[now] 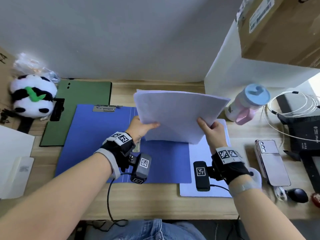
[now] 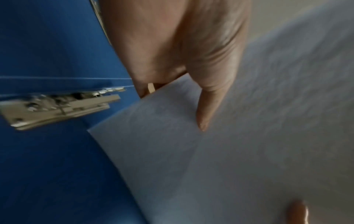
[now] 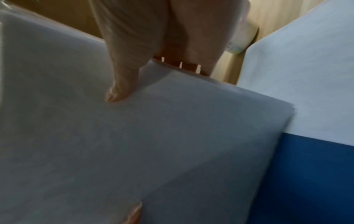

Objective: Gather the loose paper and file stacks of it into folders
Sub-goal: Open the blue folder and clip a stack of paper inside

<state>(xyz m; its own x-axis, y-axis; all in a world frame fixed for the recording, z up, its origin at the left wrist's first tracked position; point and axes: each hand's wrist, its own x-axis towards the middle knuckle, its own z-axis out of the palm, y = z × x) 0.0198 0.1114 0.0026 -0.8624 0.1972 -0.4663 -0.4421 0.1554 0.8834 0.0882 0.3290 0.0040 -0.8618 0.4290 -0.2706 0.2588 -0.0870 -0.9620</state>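
Both hands hold a stack of white paper tilted up, its lower edge resting on the open blue folder. My left hand grips the stack's left side, thumb on top, fingers behind. My right hand grips the right side the same way, thumb on the sheet. The folder's metal clip sits at its top left, seen close in the left wrist view. More loose white sheets lie flat under my right wrist, partly over the folder's right edge.
A green folder lies at the back left beside a panda plush. A pastel bottle, a phone, coiled cable and black devices crowd the right. A cardboard box sits above right.
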